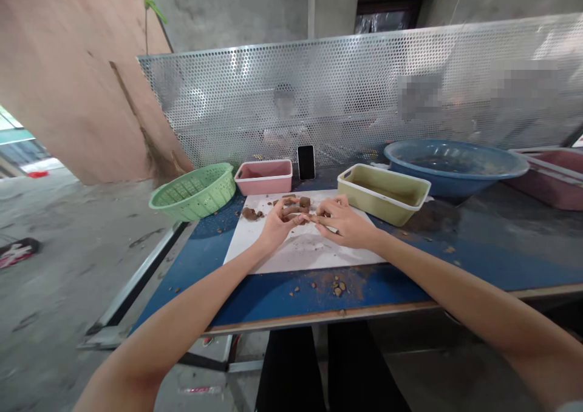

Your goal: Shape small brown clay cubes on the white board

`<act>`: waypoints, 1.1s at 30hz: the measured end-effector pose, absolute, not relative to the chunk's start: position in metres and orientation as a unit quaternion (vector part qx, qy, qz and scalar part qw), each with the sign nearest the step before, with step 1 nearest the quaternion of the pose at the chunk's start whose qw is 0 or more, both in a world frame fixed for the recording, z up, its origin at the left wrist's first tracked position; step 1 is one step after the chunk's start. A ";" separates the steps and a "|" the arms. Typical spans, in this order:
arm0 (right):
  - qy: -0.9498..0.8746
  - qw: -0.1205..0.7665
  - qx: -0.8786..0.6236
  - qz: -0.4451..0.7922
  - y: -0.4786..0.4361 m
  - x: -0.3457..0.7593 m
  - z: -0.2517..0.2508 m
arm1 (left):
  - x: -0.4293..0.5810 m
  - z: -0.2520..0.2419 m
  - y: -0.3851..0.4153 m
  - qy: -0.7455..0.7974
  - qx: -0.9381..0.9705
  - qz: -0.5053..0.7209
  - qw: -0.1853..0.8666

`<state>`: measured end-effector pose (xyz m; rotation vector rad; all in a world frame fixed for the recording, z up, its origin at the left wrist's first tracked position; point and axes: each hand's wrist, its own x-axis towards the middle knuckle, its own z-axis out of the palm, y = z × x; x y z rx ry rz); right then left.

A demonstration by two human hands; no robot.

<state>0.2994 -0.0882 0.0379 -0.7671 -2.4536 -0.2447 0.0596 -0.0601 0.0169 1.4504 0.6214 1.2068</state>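
Note:
Both my hands are over a white board (273, 259) on the blue table. My left hand (277, 225) is closed, thumb and fingers around a brown piece of clay (295, 210). From the other side, my right hand (342, 222) grips the same clay with bent fingers, so the fingertips of the two hands nearly meet. The clay's exact shape is partly hidden by the fingers. Just behind it stands a small brown clay block (305, 202). A rough clay lump (249, 213) lies on the board left of my left hand, with crumbs around it.
A green basket (194, 192), pink bin (265, 178), upright phone (306, 162), olive bin (380, 195) and wide blue basin (455, 164) line the back. Another pink bin (553, 178) sits far right. Behind rises a perforated metal panel (255, 105). Crumbs (338, 287) lie near the front edge.

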 end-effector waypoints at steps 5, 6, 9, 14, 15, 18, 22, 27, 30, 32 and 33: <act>-0.885 0.310 -0.338 -0.079 -0.087 0.295 0.034 | 0.060 0.015 -0.059 0.251 0.600 0.530 0.544; -0.883 0.313 -0.342 -0.077 -0.087 0.295 0.033 | 0.060 0.015 -0.059 0.250 0.600 0.532 0.542; -0.892 0.306 -0.328 -0.059 -0.087 0.293 0.031 | 0.060 0.014 -0.059 0.247 0.604 0.535 0.536; -0.871 0.340 -0.354 -0.041 -0.084 0.292 0.028 | 0.060 0.013 -0.057 0.235 0.610 0.539 0.530; -0.870 0.343 -0.353 -0.038 -0.083 0.292 0.027 | 0.060 0.012 -0.057 0.233 0.611 0.539 0.531; -0.885 0.330 -0.329 -0.016 -0.082 0.291 0.026 | 0.059 0.012 -0.057 0.231 0.609 0.534 0.539; -0.865 0.358 -0.351 0.001 -0.082 0.290 0.026 | 0.060 0.014 -0.059 0.239 0.608 0.534 0.536; -0.886 0.322 -0.333 0.009 -0.084 0.289 0.026 | 0.060 0.014 -0.060 0.237 0.609 0.518 0.551; -0.868 0.338 -0.364 0.002 -0.085 0.289 0.027 | 0.060 0.015 -0.060 0.237 0.611 0.521 0.547; -0.867 0.347 -0.357 0.001 -0.085 0.289 0.027 | 0.059 0.015 -0.059 0.236 0.613 0.521 0.546; -0.875 0.342 -0.343 0.003 -0.085 0.289 0.027 | 0.059 0.015 -0.059 0.234 0.613 0.518 0.548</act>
